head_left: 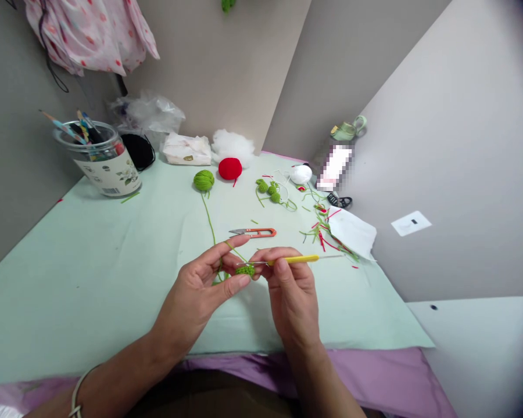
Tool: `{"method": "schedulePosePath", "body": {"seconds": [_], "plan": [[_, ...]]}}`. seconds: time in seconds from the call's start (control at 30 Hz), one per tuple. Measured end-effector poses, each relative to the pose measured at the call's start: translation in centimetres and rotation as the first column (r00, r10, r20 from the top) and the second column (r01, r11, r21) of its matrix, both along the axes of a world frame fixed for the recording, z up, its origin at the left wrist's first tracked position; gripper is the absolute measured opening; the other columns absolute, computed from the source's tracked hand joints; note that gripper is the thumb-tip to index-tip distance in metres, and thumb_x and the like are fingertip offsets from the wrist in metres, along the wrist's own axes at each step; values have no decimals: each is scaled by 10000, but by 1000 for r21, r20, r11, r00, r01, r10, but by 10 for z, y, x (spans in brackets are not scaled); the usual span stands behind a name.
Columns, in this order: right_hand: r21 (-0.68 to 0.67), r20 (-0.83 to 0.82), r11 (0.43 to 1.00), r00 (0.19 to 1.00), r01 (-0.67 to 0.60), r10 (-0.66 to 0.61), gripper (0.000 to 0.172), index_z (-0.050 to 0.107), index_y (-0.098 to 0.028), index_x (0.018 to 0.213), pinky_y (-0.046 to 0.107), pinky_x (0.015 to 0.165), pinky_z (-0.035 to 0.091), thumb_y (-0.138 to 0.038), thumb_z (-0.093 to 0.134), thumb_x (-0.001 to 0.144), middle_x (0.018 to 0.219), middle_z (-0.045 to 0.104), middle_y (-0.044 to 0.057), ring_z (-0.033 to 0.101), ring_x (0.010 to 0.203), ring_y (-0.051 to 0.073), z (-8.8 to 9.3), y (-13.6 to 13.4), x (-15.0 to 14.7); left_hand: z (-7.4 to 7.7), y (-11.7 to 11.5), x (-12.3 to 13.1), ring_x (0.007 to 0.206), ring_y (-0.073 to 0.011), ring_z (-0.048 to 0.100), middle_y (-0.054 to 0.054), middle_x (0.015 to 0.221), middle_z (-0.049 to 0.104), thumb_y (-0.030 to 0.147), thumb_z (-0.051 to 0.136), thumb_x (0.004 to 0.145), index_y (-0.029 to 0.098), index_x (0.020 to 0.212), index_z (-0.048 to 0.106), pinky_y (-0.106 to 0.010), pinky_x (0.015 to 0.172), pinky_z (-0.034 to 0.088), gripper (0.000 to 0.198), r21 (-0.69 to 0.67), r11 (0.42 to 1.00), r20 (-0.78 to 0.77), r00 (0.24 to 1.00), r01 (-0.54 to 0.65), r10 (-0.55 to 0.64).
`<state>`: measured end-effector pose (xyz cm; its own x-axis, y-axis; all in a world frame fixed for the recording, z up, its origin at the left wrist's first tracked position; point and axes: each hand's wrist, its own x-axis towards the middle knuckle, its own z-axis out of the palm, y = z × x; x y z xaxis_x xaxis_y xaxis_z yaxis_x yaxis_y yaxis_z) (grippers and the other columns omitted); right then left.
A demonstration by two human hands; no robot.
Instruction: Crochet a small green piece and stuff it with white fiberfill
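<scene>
Between the thumb and fingers of my left hand [204, 278] is a small green crochet piece [245, 270]. A strand of green yarn [210, 217] runs over the raised left index finger and back to a green yarn ball [204, 180]. My right hand [292, 290] grips a crochet hook [298, 259] by its yellow handle, thumb on top. The hook's thin metal tip points left and lies at the top edge of the green piece; whether it is through a stitch I cannot tell. Just beyond my hands lie orange thread snips [259, 233].
A red yarn ball [230, 168], white stuffing [233, 146] and a tissue pack [186, 150] stand at the back. Small green crocheted pieces [273, 194] lie near a white ball [301, 174]. Yarn scraps [321, 232] and white paper [353, 232] are right; a pencil jar [102, 165] is left.
</scene>
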<state>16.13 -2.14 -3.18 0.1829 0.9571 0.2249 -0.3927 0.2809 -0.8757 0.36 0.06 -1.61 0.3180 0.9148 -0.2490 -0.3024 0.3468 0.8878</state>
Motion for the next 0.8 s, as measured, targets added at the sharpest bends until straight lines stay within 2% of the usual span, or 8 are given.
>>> {"method": "schedulePosePath", "body": {"seconds": [0.3,0.5,0.6,0.7,0.8], "plan": [[12,20,1000,1000,-7,6,186,791,-242,974,278,772,616,-349,660,1050,909,794,16,745,768,130,3,-1,6,-4,0,-5,953,-160,612,27,921,669,379,882,855,436,1197,836,-294,977,473,349,71,997,-37,999,-2,4],[103,190,995,981,4,-24,214,763,-262,1064,312,825,640,-271,553,1102,1001,797,20,779,861,147,4,-8,10,-5,0,-5,955,-171,636,27,892,672,352,872,860,412,1190,837,-312,979,487,336,131,991,-70,997,-23,32],[192,327,981,939,39,-102,233,763,-261,1089,342,836,640,-219,533,1101,995,784,30,769,902,167,7,-12,10,-7,-2,-6,939,-167,644,33,886,685,300,846,880,408,1204,830,-324,1000,481,342,215,976,-139,988,-38,69],[322,499,946,843,37,-203,260,754,-259,1158,368,891,621,-147,531,1083,1032,785,46,750,989,187,12,-15,10,-9,-4,-7,923,-149,647,47,904,708,187,807,891,415,1211,820,-301,996,481,392,387,919,-217,961,-78,173],[365,567,931,794,-4,-219,293,737,-264,1196,377,883,619,-110,520,1072,1055,787,52,745,1008,196,14,-15,12,-8,-4,-6,891,-131,658,63,902,743,90,762,890,412,1200,815,-268,944,499,450,602,794,-237,929,-89,284]]}}
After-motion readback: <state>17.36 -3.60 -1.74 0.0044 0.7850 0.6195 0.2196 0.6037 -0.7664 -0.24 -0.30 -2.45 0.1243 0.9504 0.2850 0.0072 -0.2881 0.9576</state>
